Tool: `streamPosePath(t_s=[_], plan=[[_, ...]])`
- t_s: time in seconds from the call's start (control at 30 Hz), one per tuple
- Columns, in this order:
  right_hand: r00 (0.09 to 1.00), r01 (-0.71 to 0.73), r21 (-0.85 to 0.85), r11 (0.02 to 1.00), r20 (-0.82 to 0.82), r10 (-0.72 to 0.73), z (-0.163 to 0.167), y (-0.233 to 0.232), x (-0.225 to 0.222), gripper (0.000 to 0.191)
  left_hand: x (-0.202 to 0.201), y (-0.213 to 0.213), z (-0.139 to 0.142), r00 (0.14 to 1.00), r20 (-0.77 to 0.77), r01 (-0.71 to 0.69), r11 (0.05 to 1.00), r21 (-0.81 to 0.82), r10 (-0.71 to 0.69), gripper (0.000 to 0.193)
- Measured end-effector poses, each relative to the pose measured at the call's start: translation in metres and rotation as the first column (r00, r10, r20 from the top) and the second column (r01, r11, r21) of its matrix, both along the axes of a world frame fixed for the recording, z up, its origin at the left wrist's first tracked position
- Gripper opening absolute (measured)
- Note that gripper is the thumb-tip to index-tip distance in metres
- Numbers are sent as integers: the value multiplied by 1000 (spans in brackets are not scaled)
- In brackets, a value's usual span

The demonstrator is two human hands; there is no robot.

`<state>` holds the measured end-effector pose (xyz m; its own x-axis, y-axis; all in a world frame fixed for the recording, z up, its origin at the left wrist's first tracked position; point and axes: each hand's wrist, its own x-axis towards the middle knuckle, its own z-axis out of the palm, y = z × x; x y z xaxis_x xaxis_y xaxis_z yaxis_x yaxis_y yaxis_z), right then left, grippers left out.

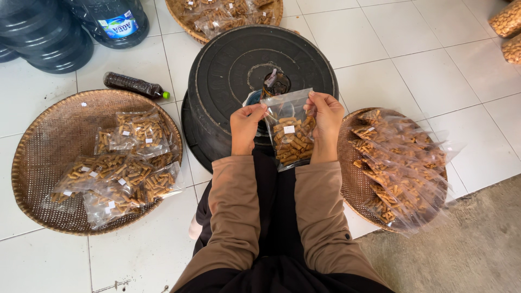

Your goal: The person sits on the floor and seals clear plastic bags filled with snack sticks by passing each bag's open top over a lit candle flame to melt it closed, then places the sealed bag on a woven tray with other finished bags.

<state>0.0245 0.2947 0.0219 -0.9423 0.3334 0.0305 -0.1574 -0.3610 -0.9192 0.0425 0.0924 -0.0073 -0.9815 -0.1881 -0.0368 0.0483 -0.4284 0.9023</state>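
Note:
I hold a clear plastic bag of brown snack sticks (291, 137) upright in front of me, over my lap. My left hand (245, 126) pinches the bag's top left corner and my right hand (326, 120) grips its top right edge. Behind the bag an upturned black round tub (228, 70) stands with a small dark object (275, 84) on its middle. On my right a woven tray (350, 173) carries a row of filled, overlapping bags (401, 163). The woven tray on my left (49, 141) holds several filled bags (122, 168) lying flat.
A small bottle of dark liquid (133, 85) lies on the white tiles beyond the left tray. Large blue water jugs (49, 32) stand at the top left. Another tray of bags (228, 13) sits behind the tub. Bagged snacks (509, 27) show at the top right.

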Motion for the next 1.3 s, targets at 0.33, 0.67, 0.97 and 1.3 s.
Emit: streamPosePath(t_s=[0.33, 0.67, 0.97, 1.3], plan=[[1000, -22, -12, 1000, 0, 22, -4, 12, 25, 10, 28, 11, -7, 1000, -3, -19, 1000, -7, 19, 24], [999, -51, -17, 999, -11, 51, -3, 22, 23, 11, 27, 19, -10, 1000, -6, -22, 1000, 14, 22, 24], [999, -52, 16, 999, -7, 53, 0, 30, 3, 10, 11, 28, -9, 1000, -13, -24, 999, 34, 25, 23], [999, -51, 47, 998, 8, 51, -5, 49, 9, 11, 19, 49, -18, 997, -32, -68, 998, -4, 68, 24]])
